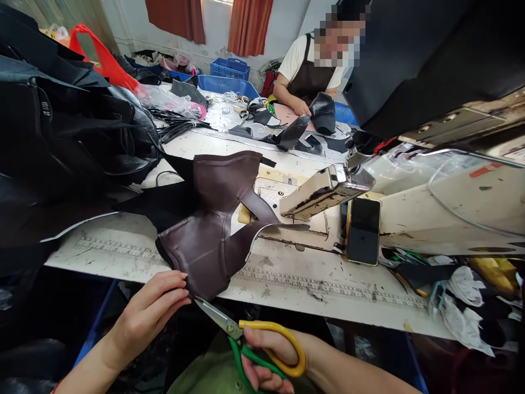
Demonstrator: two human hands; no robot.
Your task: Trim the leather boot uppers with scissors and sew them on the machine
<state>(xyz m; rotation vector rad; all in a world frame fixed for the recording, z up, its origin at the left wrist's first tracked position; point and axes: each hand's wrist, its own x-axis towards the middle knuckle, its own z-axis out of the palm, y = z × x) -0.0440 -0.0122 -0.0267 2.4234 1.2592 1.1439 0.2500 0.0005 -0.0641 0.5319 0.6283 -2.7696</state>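
Observation:
A sewn dark brown leather piece (205, 235) lies spread over the front of the sewing table (328, 290), with a gap near its middle and a strap reaching toward the machine. My left hand (151, 306) pinches its lower left edge between thumb and fingers. In my right hand (270, 350) is a pair of scissors (221, 317) with one yellow and one green handle. The fingers go through the handle loops. The blade tips reach the lower edge of the leather, close to my left fingertips. Whether the blades are cutting into it I cannot tell.
A sewing machine (320, 191) stands right of the leather, with a phone (363, 230) beside it. Black leather pieces (74, 137) are heaped at left. White scraps (465, 306) lie at right. Across the table a co-worker (311, 76) handles a black piece (323, 112).

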